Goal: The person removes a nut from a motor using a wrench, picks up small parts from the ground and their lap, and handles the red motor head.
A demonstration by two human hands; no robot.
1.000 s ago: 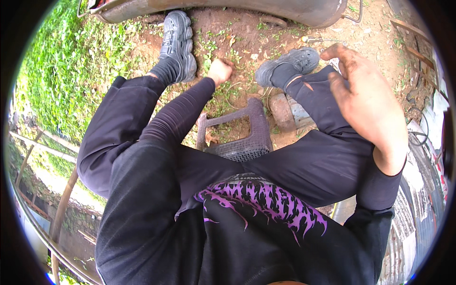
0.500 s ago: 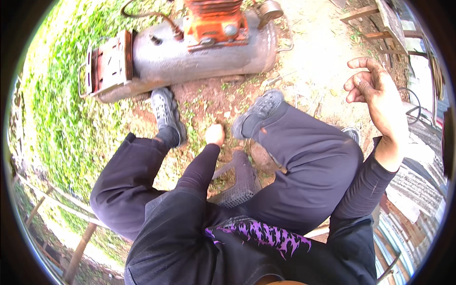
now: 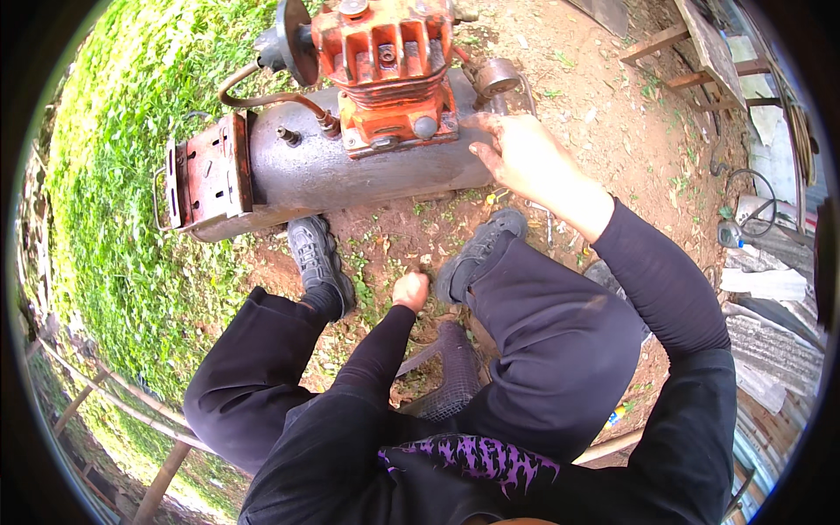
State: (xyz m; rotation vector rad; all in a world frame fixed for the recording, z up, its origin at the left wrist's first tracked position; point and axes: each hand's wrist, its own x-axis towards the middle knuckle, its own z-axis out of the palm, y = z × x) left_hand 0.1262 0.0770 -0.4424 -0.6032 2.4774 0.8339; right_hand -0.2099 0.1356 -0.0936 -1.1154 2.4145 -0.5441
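An air compressor lies ahead of my feet, with a grey steel tank and a finned orange pump head bolted on top. My right hand reaches over the tank's right end, with finger and thumb apart and nothing seen in it. Whether its fingertips touch the metal I cannot tell. Low between my shoes, my left hand is closed in a fist; anything inside it is hidden. A round gauge-like fitting sits beyond my right hand, and a brown hose curves from the pump's left side.
A rusty red bracket is fixed at the tank's left end. Mesh material is between my legs. Grass spreads on the left. A wooden frame, a looped cable and corrugated sheets are on the right.
My right hand has swung left from its raised place on the right to the tank's right end. The view has tilted up, showing more of the pump. My left hand remains closed.
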